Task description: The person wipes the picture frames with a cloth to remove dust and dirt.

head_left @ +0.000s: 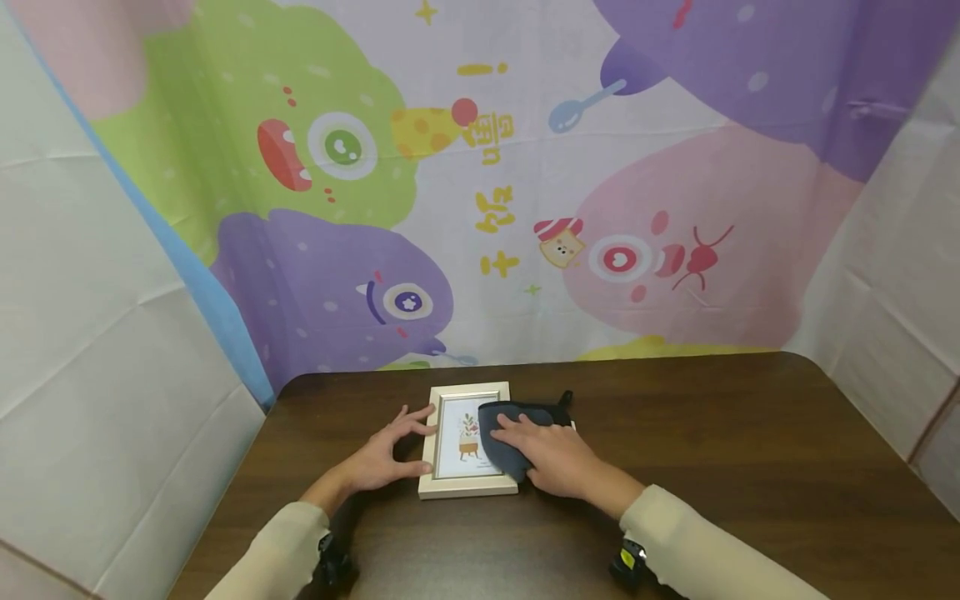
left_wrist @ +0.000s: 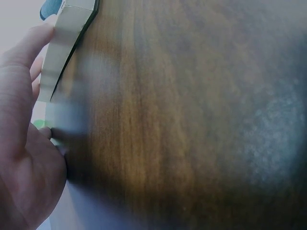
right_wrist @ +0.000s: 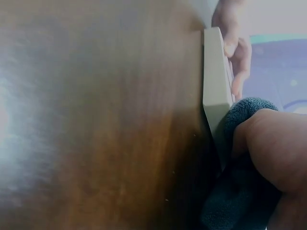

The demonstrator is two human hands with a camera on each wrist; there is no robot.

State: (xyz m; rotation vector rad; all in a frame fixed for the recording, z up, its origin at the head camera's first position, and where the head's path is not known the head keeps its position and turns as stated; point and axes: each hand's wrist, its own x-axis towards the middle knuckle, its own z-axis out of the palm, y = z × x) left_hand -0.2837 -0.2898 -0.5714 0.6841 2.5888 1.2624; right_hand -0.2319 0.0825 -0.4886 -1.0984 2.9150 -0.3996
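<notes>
A cream picture frame with a potted-plant print lies face up on the table. My left hand touches its left edge, fingers spread on the rim and thumb near the lower corner. In the left wrist view that thumb rests against the frame's side. My right hand presses a dark blue-grey fluffy cloth, with black trim and a loop, onto the frame's right part. The cloth hides that part of the print. In the right wrist view the cloth drapes over the frame's edge.
The dark wood table extends around the frame on all sides. Behind it hangs a curtain printed with cartoon monsters. Pale panels stand at the left and right. A dark wrist device sits at each cuff.
</notes>
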